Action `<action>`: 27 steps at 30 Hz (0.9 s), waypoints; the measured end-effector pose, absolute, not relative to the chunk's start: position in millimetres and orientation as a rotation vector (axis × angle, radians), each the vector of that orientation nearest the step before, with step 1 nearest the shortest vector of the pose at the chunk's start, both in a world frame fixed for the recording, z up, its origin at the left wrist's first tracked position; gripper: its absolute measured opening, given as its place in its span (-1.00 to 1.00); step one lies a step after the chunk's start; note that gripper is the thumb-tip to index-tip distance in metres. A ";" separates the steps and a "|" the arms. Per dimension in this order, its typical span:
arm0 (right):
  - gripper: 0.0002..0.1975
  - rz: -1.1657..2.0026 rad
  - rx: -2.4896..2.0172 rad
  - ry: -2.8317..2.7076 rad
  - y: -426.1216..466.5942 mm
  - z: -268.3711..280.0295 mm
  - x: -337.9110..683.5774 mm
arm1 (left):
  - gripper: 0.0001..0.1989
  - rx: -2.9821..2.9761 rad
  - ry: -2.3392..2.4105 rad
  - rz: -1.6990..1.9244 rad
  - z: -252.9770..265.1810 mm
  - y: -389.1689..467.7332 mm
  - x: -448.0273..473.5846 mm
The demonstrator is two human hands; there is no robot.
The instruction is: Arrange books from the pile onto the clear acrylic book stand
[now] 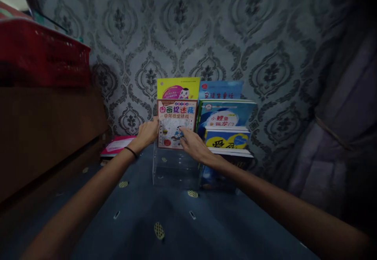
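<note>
Two hands work at a book (173, 123) on a clear rack (175, 171)

The left hand (148, 131) has fingers curled at the book's left edge, the right hand (193, 144) has fingers bent over its cover's right side; whether either grips cannot be told. The book stands just near of a yellow book (173, 85), left of a blue book (246, 112). The step looks like settling it in its tier; the next move calls for light, even guidance from both sides
</note>
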State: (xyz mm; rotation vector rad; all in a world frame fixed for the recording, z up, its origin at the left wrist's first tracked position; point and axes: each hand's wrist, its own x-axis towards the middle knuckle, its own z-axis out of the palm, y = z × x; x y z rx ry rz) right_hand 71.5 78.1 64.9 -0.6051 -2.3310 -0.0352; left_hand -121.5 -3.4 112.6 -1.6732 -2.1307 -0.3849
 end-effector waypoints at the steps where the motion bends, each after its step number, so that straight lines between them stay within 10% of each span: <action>1: -0.49 -0.025 -0.579 -2.349 76.4 64.2 66.0 | -0.69 -1.689 -2.129 -0.371 113.6 -4.6 -124.4; 27: -0.54 0.018 -0.443 -2.286 77.3 46.0 50.6 | -0.58 -1.738 -2.347 0.061 -35.2 -42.1 -298.5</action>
